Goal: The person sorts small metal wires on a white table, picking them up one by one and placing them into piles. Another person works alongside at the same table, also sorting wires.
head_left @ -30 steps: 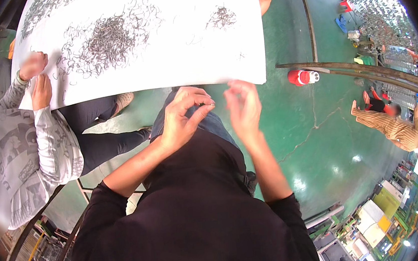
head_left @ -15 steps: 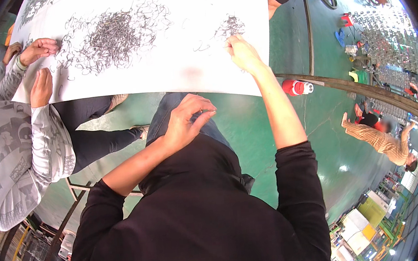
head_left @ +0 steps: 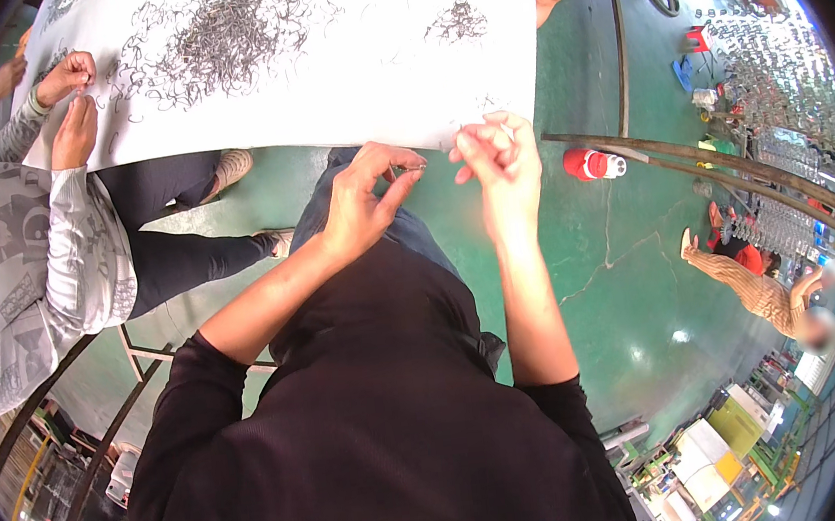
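The left hand [head_left: 371,193] pinches a small dark piece [head_left: 419,167] at its fingertips; the right hand [head_left: 504,170], nearby, is loosely curled, its contents indiscernible. Beyond, a small pile [head_left: 461,22] and a larger pile [head_left: 225,38] of dark curved pieces lie on the white surface [head_left: 372,99].

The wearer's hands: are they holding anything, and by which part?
The left hand pinches a dark piece between thumb and forefinger; which part of it is too small to tell. Whether the right hand holds anything, I cannot tell.

Before the hands [head_left: 362,204], on the table [head_left: 362,105], the main heap of pieces [head_left: 223,33] lies left of a second heap [head_left: 461,22].
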A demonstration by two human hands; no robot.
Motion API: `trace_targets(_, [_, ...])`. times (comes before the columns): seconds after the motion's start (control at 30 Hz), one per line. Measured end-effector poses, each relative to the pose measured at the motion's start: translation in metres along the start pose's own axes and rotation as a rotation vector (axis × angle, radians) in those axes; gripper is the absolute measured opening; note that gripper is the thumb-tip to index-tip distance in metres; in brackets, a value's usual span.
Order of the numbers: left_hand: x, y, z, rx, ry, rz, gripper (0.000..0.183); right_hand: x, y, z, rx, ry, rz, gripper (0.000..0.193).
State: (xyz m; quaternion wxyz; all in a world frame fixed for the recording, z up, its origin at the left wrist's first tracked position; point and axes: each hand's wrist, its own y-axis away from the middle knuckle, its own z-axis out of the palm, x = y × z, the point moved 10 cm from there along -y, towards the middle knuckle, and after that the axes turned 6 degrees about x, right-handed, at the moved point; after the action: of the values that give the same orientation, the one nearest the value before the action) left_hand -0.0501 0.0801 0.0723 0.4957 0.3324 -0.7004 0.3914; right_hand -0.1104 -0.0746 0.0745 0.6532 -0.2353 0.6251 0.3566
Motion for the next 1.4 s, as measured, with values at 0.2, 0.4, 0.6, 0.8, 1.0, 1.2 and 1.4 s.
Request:
trace_targets(0.2, [0.003, 0.001, 0.003, 0.020, -0.009, 0.010, 0.018, 0.010, 0.036, -0.002, 0.156, -0.074, 0.081, 0.026])
trace_targets(0.4, [0.006, 0.002, 0.012, 0.003, -0.034, 0.071, 0.026, 0.010, 0.041, -0.006, 0.203, -0.058, -0.028, 0.021])
trace_targets(0.6, [0.026, -0.006, 0.010, -0.073, -0.141, 0.408, 0.041, -0.015, 0.060, -0.006, 0.244, 0.091, -0.359, 0.023])
trace_targets(0.8, [-0.062, -0.167, -0.008, 0.074, -0.361, 0.372, 0.021, -0.012, 0.060, -0.010, 0.180, 0.118, -0.430, 0.026])
trace_targets(1.0, [-0.129, -0.268, 0.045, -0.144, -0.612, 0.419, 0.014, 0.001, 0.057, -0.013, 0.189, 0.165, -0.357, 0.026])
trace_targets(1.2, [-0.145, -0.284, 0.070, -0.310, -0.786, 0.571, 0.014, 0.004, 0.054, -0.009, 0.232, 0.170, -0.276, 0.023])
trace_targets(1.4, [-0.172, -0.291, 0.074, -0.295, -0.909, 0.529, 0.022, 0.006, 0.053, -0.013, 0.279, 0.291, -0.305, 0.018])
